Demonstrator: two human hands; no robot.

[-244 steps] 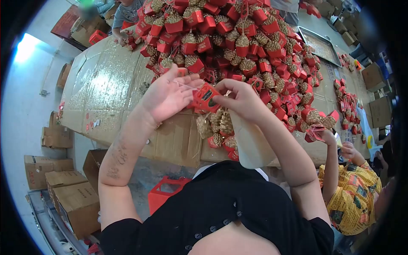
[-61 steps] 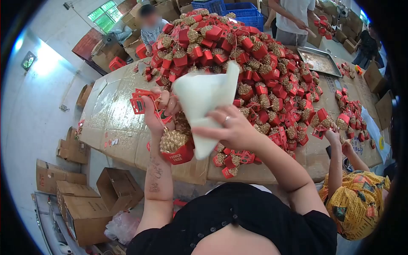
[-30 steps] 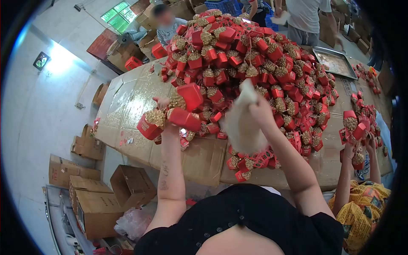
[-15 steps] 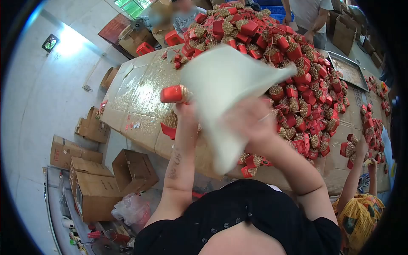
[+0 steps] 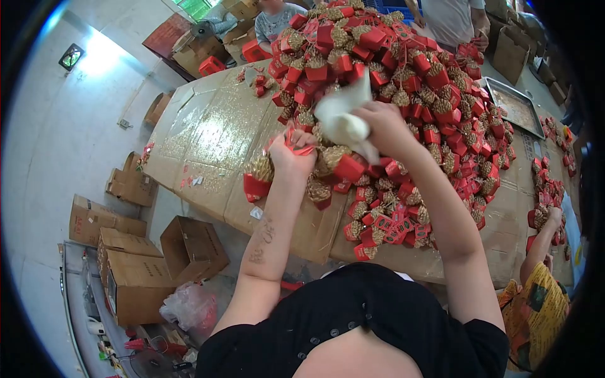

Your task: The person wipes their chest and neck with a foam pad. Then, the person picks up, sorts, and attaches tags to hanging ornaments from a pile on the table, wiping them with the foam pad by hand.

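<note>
Roughly: left hand was closed round red tags, ornaments hanging at 8, 5 and 4 o'clock of it. Right hand pinched a pale sheet at 2 o'clock of the left, by the pile. Judged ornaments light, swingy, stiff red cups, gold bits maybe sheddable; best hold: tags, bunched. Vs half a second earlier: sheet had gone from broad to bunched, tags had come into view.

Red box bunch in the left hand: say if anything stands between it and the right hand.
Yes: the white cloth, held in the right hand, is between that hand and the bunch. Blur hides whether cloth and bunch touch.
</note>
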